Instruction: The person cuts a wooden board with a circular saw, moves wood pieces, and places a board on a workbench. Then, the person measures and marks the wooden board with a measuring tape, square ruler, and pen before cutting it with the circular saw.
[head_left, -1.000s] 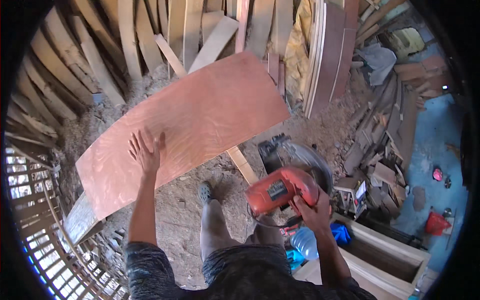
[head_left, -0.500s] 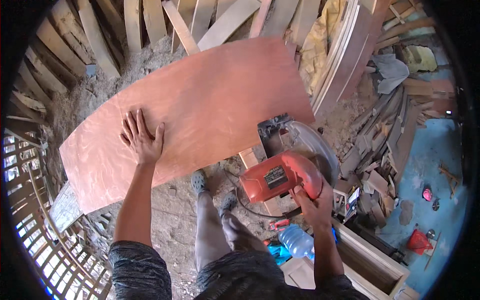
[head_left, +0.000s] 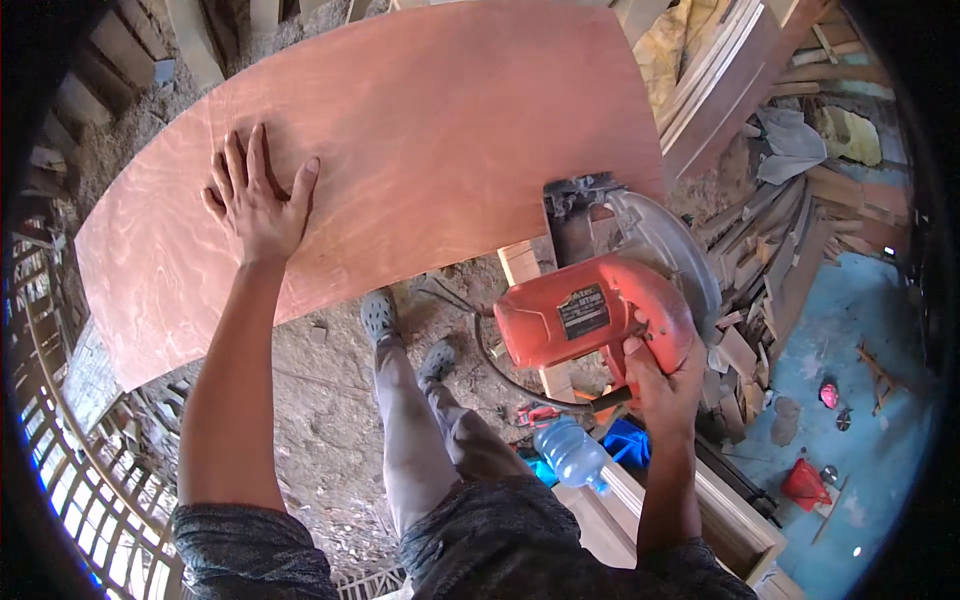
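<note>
A large reddish plywood sheet [head_left: 420, 130] spreads across the upper middle of the view. My left hand [head_left: 262, 205] lies flat on its left part, fingers spread. In my right hand [head_left: 662, 385] is the rear handle of a red circular saw [head_left: 560, 310], at the sheet's near right edge. The saw's dark base plate [head_left: 572, 215] overlaps that edge, and a greyish guard [head_left: 680, 250] curves round its right side. Whether the blade touches the wood is hidden. A black cord [head_left: 490, 345] loops from the saw's handle to the left.
Under the sheet's near edge shows a pale wooden beam [head_left: 518, 262]. A blue plastic water bottle [head_left: 572, 452] lies near a wooden frame [head_left: 735, 515] at lower right. Scrap wood [head_left: 765, 290] is piled on the right, beside a blue floor [head_left: 830, 345]. Curved planks [head_left: 195, 45] stand at upper left.
The sheet, saw and both hands appear shifted: the left hand up and left, the saw slightly right. More of the sheet's near side and my legs shows. Both hands keep their hold.
</note>
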